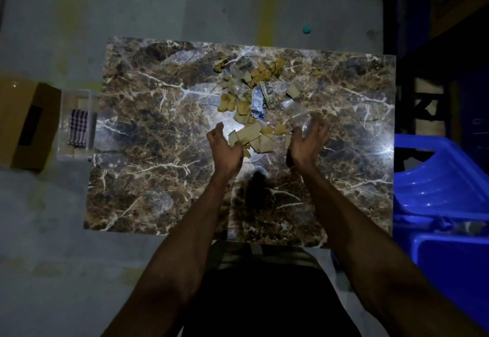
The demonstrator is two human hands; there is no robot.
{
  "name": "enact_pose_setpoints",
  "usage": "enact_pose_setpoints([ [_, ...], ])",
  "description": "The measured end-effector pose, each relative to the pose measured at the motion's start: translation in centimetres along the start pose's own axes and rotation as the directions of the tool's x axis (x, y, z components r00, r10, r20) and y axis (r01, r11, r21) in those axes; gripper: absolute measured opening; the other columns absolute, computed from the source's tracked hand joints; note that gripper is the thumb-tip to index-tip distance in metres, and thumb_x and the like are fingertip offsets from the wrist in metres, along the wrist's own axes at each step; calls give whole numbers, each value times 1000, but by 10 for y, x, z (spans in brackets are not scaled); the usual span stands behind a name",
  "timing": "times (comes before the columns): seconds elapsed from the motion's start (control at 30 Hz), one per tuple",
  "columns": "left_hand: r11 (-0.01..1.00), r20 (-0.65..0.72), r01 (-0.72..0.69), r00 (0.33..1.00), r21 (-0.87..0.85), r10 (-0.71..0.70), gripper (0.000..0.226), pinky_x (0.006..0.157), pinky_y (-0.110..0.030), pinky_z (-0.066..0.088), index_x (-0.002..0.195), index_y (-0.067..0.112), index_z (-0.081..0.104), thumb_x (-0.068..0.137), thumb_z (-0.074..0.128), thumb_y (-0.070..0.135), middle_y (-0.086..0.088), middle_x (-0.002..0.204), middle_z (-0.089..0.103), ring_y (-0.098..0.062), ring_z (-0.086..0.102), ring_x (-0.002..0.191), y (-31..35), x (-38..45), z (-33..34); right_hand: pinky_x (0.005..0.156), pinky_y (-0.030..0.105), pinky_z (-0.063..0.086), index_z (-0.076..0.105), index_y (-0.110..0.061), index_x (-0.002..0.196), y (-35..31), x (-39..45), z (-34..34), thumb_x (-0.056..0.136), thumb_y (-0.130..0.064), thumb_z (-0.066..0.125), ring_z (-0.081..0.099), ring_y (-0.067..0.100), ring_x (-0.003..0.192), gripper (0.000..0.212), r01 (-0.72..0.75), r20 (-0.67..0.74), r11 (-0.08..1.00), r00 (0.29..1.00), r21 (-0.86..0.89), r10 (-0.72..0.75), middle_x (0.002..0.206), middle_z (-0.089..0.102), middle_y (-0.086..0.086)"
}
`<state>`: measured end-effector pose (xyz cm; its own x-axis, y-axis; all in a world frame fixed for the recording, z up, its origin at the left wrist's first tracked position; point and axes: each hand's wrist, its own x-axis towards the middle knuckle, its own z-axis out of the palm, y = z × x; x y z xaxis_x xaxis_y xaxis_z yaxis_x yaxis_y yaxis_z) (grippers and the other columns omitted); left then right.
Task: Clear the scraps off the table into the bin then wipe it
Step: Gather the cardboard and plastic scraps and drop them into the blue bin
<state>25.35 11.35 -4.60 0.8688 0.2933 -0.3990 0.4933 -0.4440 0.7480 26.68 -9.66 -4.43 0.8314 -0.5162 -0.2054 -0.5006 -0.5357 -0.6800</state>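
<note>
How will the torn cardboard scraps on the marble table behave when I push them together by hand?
The cardboard scraps look thin and flat, so probably light and fairly stiff. On the glossy table they should slide easily. The pieces are small and loose, so some may slip past the cupped left hand.

On the floor to the left sits a brown cardboard box (25, 125), just beside it a clear plastic container (76, 125) holding a folded checked cloth (78, 128), while a small teal cap (307, 29) lies farther off.
</note>
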Motion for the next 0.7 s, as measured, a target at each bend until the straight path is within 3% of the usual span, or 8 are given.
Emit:
enact_pose_setpoints([
  [0.13,997,106,-65,992,-40,69,60,106,-46,49,147,5,46,90,63,12,-9,132,38,-33,50,124,8,-2,16,122,55,14,45,-25,151,2,-2,15,102,-56,35,24,36,151,58,71,173,994,983,-78,-57,161,36,10],
  [0.2,989,107,-118,986,-85,127,55,108,-51,48,144,7,50,92,58,23,-4,130,40,-33,51,126,5,-5,19,122,50,17,51,-28,144,0,-13,14,102,-60,32,26,20,147,56,151,237,989,961,-4,-145,155,42,6],
  [0.27,975,17,-182,982,-130,185,49,107,-55,47,140,7,53,96,54,29,-7,131,44,-34,53,127,-2,-6,18,119,46,21,59,-27,134,-2,-21,8,105,-53,39,31,8,138,44,194,204,974,955,117,-214,143,50,0],
  [0.33,961,-102,-202,977,-191,185,45,106,-57,47,139,8,56,100,52,31,-9,134,48,-32,54,129,-8,-4,16,115,51,35,62,-23,131,-3,-20,2,105,-43,49,42,17,134,35,183,85,959,975,216,-206,135,51,-5],
  [0.4,951,-175,-217,968,-222,180,45,106,-57,47,140,6,56,103,51,31,-10,138,51,-29,54,132,-8,-2,16,112,43,41,58,-20,140,-3,-15,1,107,-40,50,45,18,134,40,155,28,950,985,272,-168,140,51,-5],
  [0.47,952,-199,-186,970,-245,138,44,109,-55,46,141,6,57,103,51,28,-8,141,54,-26,53,134,-5,-3,25,117,37,39,50,-19,151,-2,-12,8,108,-39,49,42,12,141,47,144,75,942,982,305,-174,150,48,-5],
  [0.57,952,-187,-101,981,-288,47,43,115,-51,41,142,12,58,102,51,27,2,144,53,-21,49,138,2,-10,43,121,46,36,49,-22,152,-3,-13,27,108,-36,51,40,11,146,46,115,180,950,969,289,-172,156,46,-7],
  [0.7,929,-132,-128,988,-348,86,51,117,-50,40,147,7,53,105,48,36,-8,151,53,-22,48,142,9,-29,68,122,49,33,47,-6,150,8,-42,44,111,-29,44,41,24,148,46,296,190,911,915,288,-357,156,48,8],
])
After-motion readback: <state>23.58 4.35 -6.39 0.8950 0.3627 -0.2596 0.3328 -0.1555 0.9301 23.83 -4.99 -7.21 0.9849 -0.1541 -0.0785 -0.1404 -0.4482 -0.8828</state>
